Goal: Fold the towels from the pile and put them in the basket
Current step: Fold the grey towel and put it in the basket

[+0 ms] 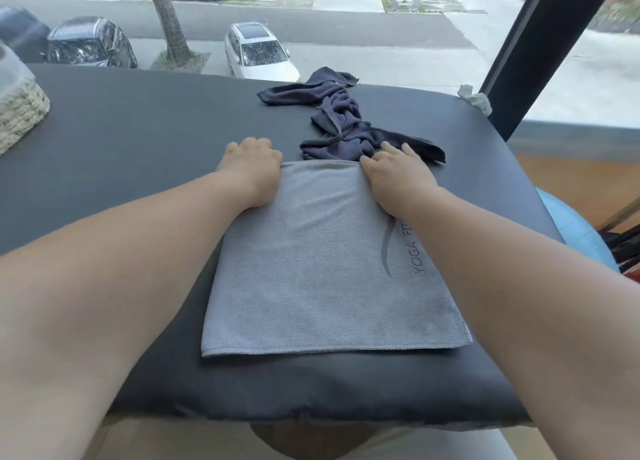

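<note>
Presently flat at mid-bench [138, 130]: grey towel [311, 269]. Left hand [251, 172], fingers curled over its 11 o'clock corner, seemingly pinching; right hand [398, 175], fingers nearly straight, pressing the 1 o'clock corner. Draw both corners evenly toward 6 o'clock, matching edges. Basket [20, 116] at 9 o'clock, pile [343, 127] at 12.

Dark padded table [138, 130] before a window [398, 54] overlooking parked cars [256, 52].

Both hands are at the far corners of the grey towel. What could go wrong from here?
The right hand lies against the crumpled dark towel, so the next fold might drag it along. The grey towel has its near edge close to the edge of the padded table and could slide off.
</note>
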A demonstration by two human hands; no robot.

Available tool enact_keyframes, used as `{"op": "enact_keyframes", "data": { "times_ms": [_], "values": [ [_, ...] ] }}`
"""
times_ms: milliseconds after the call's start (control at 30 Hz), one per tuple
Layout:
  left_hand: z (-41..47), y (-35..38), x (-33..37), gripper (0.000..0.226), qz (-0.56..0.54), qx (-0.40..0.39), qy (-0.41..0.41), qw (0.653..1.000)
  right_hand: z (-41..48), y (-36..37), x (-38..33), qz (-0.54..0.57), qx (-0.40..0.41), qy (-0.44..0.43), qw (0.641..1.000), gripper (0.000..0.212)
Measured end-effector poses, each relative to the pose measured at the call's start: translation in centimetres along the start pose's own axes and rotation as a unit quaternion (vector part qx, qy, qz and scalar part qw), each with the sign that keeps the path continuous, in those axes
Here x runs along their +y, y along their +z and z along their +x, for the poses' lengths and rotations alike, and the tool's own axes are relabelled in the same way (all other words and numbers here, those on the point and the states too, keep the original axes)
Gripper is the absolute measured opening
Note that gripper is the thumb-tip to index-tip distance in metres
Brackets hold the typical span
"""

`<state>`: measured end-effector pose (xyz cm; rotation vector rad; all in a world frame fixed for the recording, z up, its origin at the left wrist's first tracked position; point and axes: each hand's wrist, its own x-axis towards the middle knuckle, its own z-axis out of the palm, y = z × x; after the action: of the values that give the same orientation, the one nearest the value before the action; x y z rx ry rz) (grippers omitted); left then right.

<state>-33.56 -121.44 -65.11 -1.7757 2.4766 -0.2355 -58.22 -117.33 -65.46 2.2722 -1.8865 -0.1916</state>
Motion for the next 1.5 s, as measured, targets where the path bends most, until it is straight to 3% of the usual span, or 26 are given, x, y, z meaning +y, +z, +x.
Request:
{"op": "enact_keyframes", "data": {
  "times_ms": [200,467,600,833,1100,1267,1500],
  "values": [
    [0.7,-0.8,0.3,0.021,0.006,0.014,-0.015,1.0,0.1,-0.9,-0.2,-0.01,0.041,0.025,0.999,0.032],
    [-0.6,-2.7,0.0,0.008,-0.088,0.187,-0.02,0.978,-1.2,-2.0,0.8,0.103,0.136,0.032,0.985,0.027],
    [-1.1,-4.0,-0.5,0.011,-0.125,0.221,-0.027,0.967,-1.3,-3.5,1.7,0.159,0.197,0.073,0.965,0.035],
    [-7.4,-3.2,-1.3,0.015,-0.232,0.248,0.047,0.94,-7.4,-3.2,1.9,0.213,0.224,0.033,0.95,0.015],
    [-17.6,-1.7,-0.6,0.015,-0.284,0.239,0.044,0.927,-17.4,-1.9,-1.2,0.289,0.224,-0.005,0.931,0.023],
    [-21.5,-1.4,-0.1,0.015,-0.28,0.242,0.068,0.927,-20.9,-1.9,-1.9,0.316,0.237,-0.021,0.918,0.014],
    [-22.9,1.1,0.3,0.017,-0.266,0.211,0.067,0.938,-22.7,0.8,-2.3,0.286,0.191,0.002,0.939,0.023]
  ]
}}
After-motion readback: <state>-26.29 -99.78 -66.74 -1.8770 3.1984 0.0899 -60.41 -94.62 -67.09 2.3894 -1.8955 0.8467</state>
